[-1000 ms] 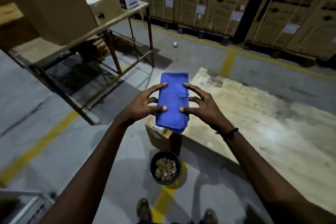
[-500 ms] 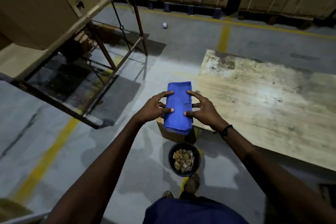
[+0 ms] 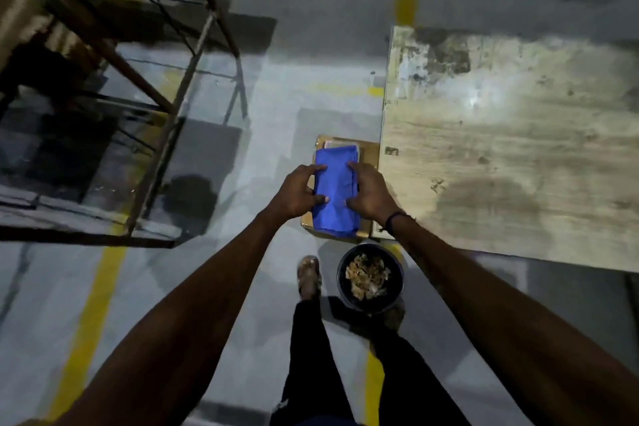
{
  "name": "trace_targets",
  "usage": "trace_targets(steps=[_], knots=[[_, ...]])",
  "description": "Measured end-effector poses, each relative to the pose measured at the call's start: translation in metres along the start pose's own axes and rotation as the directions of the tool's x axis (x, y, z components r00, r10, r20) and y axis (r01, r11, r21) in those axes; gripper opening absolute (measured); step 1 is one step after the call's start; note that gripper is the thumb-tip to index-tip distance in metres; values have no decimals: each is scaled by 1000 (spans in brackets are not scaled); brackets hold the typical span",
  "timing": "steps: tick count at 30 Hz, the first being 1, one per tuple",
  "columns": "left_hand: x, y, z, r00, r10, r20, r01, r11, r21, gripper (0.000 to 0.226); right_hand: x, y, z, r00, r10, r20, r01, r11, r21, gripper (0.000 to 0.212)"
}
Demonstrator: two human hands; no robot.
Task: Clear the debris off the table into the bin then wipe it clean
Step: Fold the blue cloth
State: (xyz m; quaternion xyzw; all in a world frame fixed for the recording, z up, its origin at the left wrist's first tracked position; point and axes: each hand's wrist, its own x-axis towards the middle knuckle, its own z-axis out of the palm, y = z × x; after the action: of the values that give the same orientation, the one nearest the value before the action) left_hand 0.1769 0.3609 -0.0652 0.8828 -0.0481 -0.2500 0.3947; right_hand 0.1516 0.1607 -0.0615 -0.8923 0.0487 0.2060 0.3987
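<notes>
1. A folded blue cloth (image 3: 337,192) sits between both hands, above a small cardboard box (image 3: 366,149) that stands on the floor against the near left corner of the table (image 3: 511,149). Whether the cloth rests on the box or hangs just above it I cannot tell.
2. The left hand (image 3: 296,191) holds the cloth's left edge, thumb on top and fingers curled round the side; its grip is narrow and full of cloth.
3. The right hand (image 3: 369,194) holds the right edge the same way, which keeps the folds square and stops the cloth from opening.
4. The bin (image 3: 370,276), a dark round tub, stands on the floor just near of the box, beside the person's foot (image 3: 308,275). It holds brownish debris (image 3: 368,275), so the clearing step looks done.
5. The tabletop shows stains and a dull patch but no loose scraps that I can make out, so the wiping step looks either finished or about to start.
</notes>
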Motion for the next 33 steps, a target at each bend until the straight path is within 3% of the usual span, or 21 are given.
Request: trace_targets(steps=[4,9,13,16,18,20,25,29,33], knots=[[70,-50,18,998,30,63,-36,995,92,81,59,18,37,993,112,-39,-115,987,-109,71],[132,-94,45,985,29,169,-60,981,182,82,120,53,86,974,218,-67,-228,914,-336,84],[154,-115,68,974,40,222,-100,959,265,79,145,73,112,963,264,-49,-253,830,-498,72],[155,-123,84,983,38,181,-94,946,310,62,155,70,120,965,259,-34,-245,853,-460,55],[158,-127,96,987,54,148,-105,928,356,45,159,74,125,955,293,45,-241,856,-457,62],[159,-127,107,994,20,107,-65,894,443,37,161,76,133,961,270,56,-189,796,-575,74],[161,-137,122,996,-88,32,42,725,688,54,167,85,153,959,259,113,-115,722,-682,63],[161,-138,132,986,-163,40,85,688,720,67,166,87,153,956,247,161,-56,687,-725,68],[143,-125,116,989,-142,46,70,714,697,70,144,63,129,948,284,144,-142,781,-608,84]])
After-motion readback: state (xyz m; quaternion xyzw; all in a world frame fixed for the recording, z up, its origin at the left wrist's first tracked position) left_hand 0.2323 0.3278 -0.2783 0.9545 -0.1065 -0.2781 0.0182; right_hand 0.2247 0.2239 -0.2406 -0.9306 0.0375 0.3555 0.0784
